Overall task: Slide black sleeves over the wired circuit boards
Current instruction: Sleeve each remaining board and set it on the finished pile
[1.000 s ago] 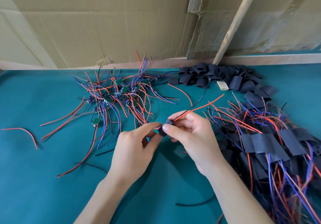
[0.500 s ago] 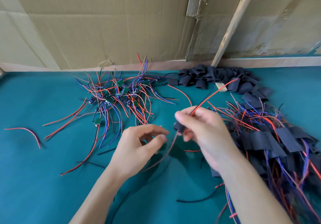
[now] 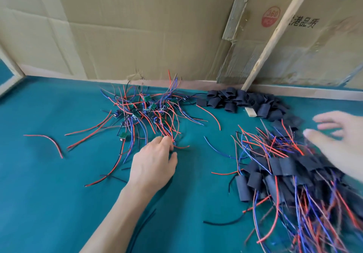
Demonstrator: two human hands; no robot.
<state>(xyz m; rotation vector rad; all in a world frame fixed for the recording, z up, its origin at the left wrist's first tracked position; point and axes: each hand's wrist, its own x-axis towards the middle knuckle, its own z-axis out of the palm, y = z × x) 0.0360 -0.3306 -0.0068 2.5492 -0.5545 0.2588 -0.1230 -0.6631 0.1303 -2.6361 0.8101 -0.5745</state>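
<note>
A tangle of small green circuit boards [image 3: 149, 107] with red, blue and black wires lies at the middle back of the teal table [image 3: 49, 184]. My left hand [image 3: 153, 164] reaches into its near edge, fingertips among the red wires there; whether it pinches one I cannot tell. A heap of empty black sleeves [image 3: 235, 100] sits at the back right. A large pile of sleeved boards [image 3: 284, 170] with trailing wires fills the right. My right hand [image 3: 337, 140] hovers over that pile, blurred, fingers spread and holding nothing.
Cardboard sheets [image 3: 127, 36] stand as a wall along the table's back. A wooden slat [image 3: 275, 30] leans on them, its foot by the sleeves. A loose red wire [image 3: 49, 140] lies at the left and black wire offcuts [image 3: 222, 222] near the front.
My right hand has let go of the sleeved board it held and swung right over the finished pile. My left hand has moved forward to the unsleeved boards' wires. The view tilted up.
</note>
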